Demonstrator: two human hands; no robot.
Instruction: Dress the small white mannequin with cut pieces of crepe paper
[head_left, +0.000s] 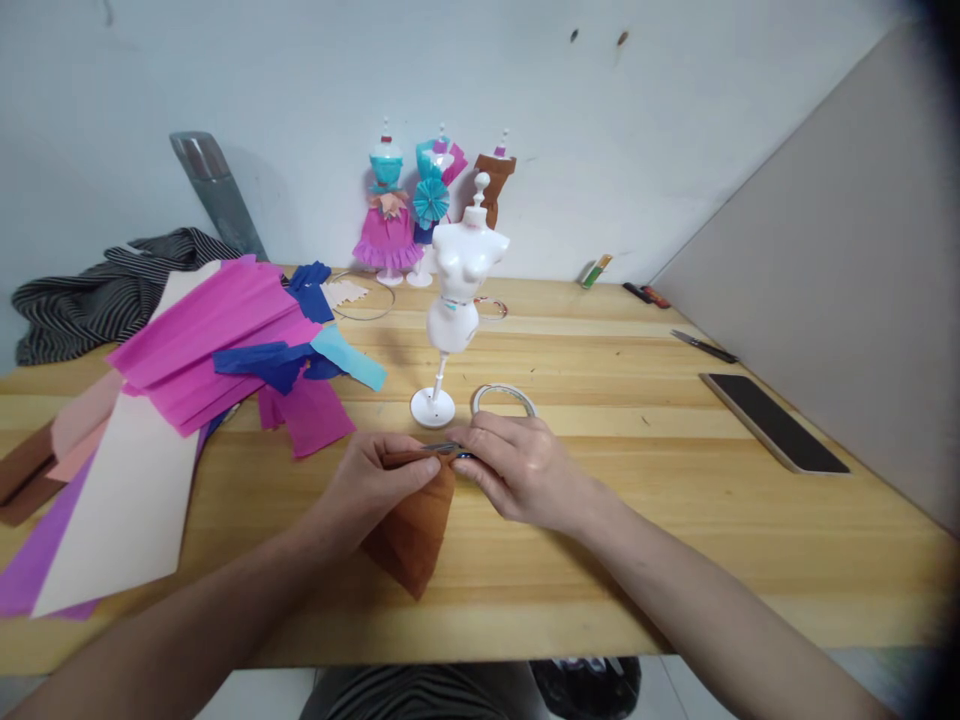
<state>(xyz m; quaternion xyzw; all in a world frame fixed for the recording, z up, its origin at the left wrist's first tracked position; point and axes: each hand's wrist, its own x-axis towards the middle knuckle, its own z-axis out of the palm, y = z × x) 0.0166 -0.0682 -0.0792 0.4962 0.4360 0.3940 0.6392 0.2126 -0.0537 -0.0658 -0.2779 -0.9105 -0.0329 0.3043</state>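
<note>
My left hand (373,484) pinches the top edge of a folded piece of brown crepe paper (415,535) that lies on the wooden table (675,500). My right hand (517,468) is closed around a small dark tool, probably scissors (450,450), whose metal tip meets the paper's upper edge between my two hands. Just behind my hands stands a bare white mini mannequin (456,300) on a round foot, with a roll of clear tape (504,399) beside it.
Sheets of pink, blue, cream and purple crepe paper (217,350) cover the left of the table. Three dressed mini mannequins (431,205) stand at the wall. A phone (772,420), a craft knife (703,347) and a striped cloth (97,290) lie around.
</note>
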